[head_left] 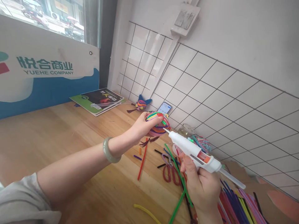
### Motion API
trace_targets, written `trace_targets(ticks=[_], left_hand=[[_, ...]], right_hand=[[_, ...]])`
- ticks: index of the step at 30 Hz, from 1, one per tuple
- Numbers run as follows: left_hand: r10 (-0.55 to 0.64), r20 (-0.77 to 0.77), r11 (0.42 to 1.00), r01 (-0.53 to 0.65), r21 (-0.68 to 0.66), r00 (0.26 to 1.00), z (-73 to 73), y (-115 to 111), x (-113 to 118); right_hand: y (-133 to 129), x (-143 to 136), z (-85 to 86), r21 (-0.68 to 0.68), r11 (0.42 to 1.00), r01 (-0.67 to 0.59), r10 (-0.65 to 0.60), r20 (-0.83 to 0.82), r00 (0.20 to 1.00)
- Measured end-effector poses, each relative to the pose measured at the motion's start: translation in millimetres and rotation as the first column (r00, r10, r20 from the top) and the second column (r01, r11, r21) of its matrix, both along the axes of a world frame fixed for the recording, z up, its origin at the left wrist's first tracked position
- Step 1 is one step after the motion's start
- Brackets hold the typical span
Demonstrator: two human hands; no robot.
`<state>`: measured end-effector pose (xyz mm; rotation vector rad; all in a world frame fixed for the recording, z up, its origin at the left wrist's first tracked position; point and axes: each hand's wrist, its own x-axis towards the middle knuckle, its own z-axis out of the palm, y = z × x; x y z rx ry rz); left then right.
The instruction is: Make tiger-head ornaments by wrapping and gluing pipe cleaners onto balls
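Two things are held: a striped ball (157,132), clamped in the left grip (139,128) with the thumb laid over it, and a white glue gun (184,143), clamped in the right grip (202,185). The gun's nozzle points at the ball; whether they touch, I cannot tell. Beyond the left grip, a blue-eared doll (141,105) and a lit phone (165,107) stand near the wall (233,102); farther to its left, a book (93,102) lies on the tabletop (93,183). Just below the left grip lies a red strip (142,159), with a short purple piece (137,157) near it. Scissors (170,161) lie to the left of the right grip, green strips (177,204) beside them. A coloured bundle (240,207) spreads to the right grip's right.
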<state>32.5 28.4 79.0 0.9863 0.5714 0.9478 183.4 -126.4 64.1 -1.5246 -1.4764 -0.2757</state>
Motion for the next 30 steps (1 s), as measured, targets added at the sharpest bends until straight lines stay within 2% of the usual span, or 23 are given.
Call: trace_targets(ticks=[3, 16, 30], left_hand=[[0.011, -0.07, 0.999, -0.007, 0.049, 0.997, 0.2, -0.4, 0.3], [0.031, -0.067, 0.997, -0.026, 0.072, 0.997, -1.1, -1.1, 2.8], [0.029, -0.075, 0.995, -0.022, 0.093, 0.997, -0.5, -1.6, 2.6]], right_hand=[[1.2, 2.0, -3.9, 0.021, 0.998, 0.054, -0.055, 0.045, 0.997], [2.2, -2.6, -5.9, 0.019, 0.991, 0.134, -0.135, 0.06, 0.989], [2.5, -3.2, -2.0, 0.006, 0.996, 0.094, -0.095, 0.101, 0.99]])
